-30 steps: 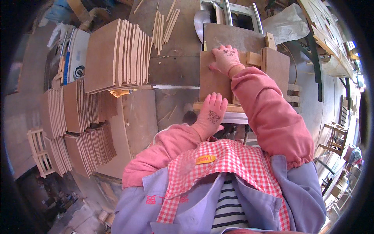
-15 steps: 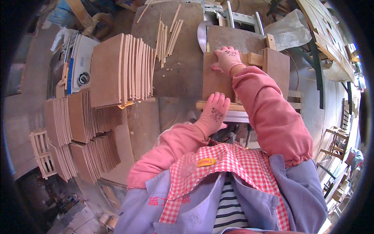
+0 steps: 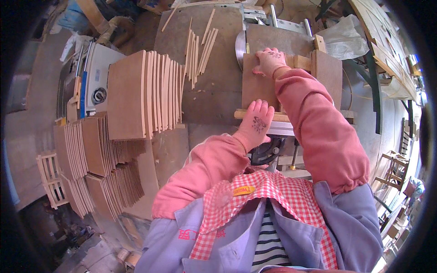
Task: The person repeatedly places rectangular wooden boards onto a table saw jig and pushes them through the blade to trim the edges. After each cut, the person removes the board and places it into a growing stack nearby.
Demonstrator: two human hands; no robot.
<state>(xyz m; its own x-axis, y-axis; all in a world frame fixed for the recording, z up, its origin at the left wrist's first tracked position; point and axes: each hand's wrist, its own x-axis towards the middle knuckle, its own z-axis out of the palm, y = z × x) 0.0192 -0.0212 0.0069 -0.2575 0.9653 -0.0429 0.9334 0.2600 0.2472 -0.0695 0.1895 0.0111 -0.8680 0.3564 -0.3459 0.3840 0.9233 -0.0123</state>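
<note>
A flat brown board [image 3: 257, 87] lies on the saw table, its left edge beside a round saw blade [image 3: 240, 50]. My right hand [image 3: 273, 63], in a thin pink glove with a dark print, rests on the board's far part with fingers spread. Close by it sit a pale wood block [image 3: 302, 63] and a second brown panel [image 3: 328, 75]. My left hand [image 3: 256, 123], gloved alike, lies with stretched fingers over the near wooden strip [image 3: 241, 113] and reaches the board's near edge. Its thumb points down beside a metal rail [image 3: 283, 129].
To the left stands a row of upright brown panels [image 3: 127, 95], with more stacked panels [image 3: 98, 141] below. Thin wood strips [image 3: 207, 52] lie scattered on the table left of the blade. A black handwheel [image 3: 267, 154] sits below the rail. Long planks [image 3: 387, 59] lie at the far right.
The board has slid away from me along the blade, together with the strip, rail, block and both hands. The handwheel shows more now. The whole view has shifted slightly.
</note>
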